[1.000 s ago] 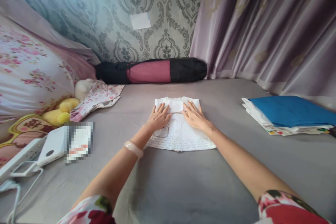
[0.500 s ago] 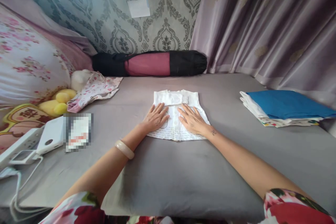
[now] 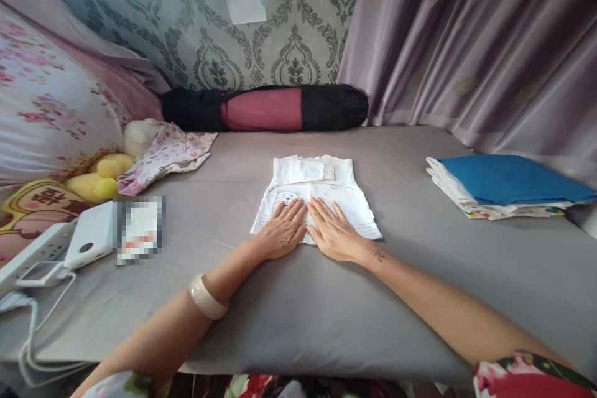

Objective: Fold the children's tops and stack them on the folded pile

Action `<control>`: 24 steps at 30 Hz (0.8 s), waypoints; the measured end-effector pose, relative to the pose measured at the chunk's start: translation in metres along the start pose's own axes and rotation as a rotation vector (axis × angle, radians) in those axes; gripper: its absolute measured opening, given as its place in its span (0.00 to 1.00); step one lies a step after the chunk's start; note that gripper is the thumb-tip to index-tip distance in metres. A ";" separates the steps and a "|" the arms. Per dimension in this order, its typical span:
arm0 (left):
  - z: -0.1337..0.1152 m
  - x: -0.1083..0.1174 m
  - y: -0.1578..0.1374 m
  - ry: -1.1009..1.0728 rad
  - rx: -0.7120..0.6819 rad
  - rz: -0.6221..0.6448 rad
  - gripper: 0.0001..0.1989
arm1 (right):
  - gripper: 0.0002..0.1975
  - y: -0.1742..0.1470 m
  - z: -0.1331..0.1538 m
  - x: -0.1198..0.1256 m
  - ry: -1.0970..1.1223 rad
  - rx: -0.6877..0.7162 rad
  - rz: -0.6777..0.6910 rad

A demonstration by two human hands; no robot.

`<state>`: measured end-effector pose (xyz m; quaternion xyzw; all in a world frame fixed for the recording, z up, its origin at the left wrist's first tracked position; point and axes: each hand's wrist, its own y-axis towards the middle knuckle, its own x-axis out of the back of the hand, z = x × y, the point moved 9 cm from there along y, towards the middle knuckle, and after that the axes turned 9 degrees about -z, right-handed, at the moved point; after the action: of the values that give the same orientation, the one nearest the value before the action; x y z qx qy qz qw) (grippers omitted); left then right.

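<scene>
A small white shirt [image 3: 321, 194] lies flat on the grey sheet, its sleeves folded across the upper part. A bear drawing shows on its front, and its lower edge carries lines of print. My left hand [image 3: 282, 229] rests flat on the lower middle of the shirt, fingers stretched out and palm down. Beside it, my right hand [image 3: 334, 229] lies open on the cloth too, the fingertips of both hands close together near the centre line. Parts of the shirt's lower edge are hidden under the hands. A pale bangle [image 3: 208, 297] circles my left wrist.
Folded blue and white cloths [image 3: 513, 180] are stacked at the right. A long black and maroon bag [image 3: 265, 109] lies along the wall. At left are a patterned garment [image 3: 175, 149], yellow plush [image 3: 106, 177], a white power bank [image 3: 91, 237], a power strip [image 3: 41, 252] and cables.
Both hands have slid down the shirt and inward, so they are now nearly side by side. The bear drawing has come into view and the lower edge looks spread wider.
</scene>
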<state>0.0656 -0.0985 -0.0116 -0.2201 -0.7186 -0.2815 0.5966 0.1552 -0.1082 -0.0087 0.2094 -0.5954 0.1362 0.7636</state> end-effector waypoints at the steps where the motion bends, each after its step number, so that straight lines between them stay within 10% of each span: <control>1: 0.001 -0.001 0.000 -0.002 0.006 -0.008 0.31 | 0.33 0.000 0.000 0.000 0.006 -0.001 -0.007; 11: 0.023 0.017 -0.005 -0.135 0.055 -0.179 0.28 | 0.28 -0.008 -0.018 0.033 0.342 -0.083 0.029; 17: 0.091 0.047 -0.032 -0.085 0.406 -0.400 0.21 | 0.18 -0.035 -0.114 0.075 0.338 -0.504 -0.306; 24: 0.111 0.050 -0.049 -0.261 0.745 -0.259 0.17 | 0.15 -0.059 -0.152 0.065 0.234 -0.686 -0.249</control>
<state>-0.0574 -0.0616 0.0161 0.0696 -0.8626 -0.0446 0.4990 0.3282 -0.0897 0.0142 -0.0046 -0.4849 -0.1420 0.8629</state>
